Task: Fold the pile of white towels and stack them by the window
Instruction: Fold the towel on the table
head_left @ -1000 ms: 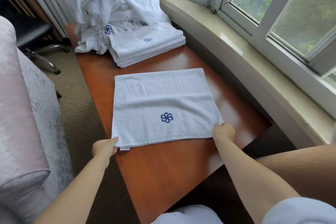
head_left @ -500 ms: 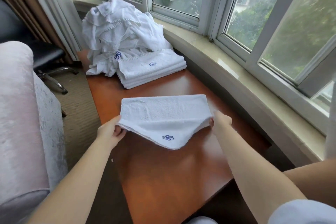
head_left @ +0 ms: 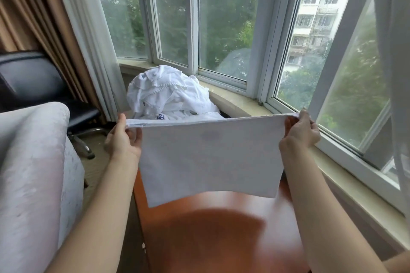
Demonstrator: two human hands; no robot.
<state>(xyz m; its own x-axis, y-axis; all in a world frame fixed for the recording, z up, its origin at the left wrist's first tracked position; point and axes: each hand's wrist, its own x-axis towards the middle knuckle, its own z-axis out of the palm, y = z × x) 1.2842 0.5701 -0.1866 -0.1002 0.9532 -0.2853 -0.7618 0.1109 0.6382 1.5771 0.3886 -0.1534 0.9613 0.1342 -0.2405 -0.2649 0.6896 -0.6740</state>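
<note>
Head view: white terry towel [head_left: 210, 157] held up over reddish-brown wooden table [head_left: 221, 232], top corners pinched by left hand [head_left: 123, 137] and right hand [head_left: 298, 133]. Behind, heaped unfolded white towels [head_left: 168, 93] showing blue flower emblem [head_left: 160, 116]; no readable writing.

Honestly you won't find any words or numbers to read here. The only mark is a small dark blue flower-shaped logo [head_left: 160, 116] stitched on one towel in the crumpled white pile [head_left: 168, 93] behind the towel [head_left: 210, 157] you're holding up. A faint smudge shows through that towel, unreadable.
</note>
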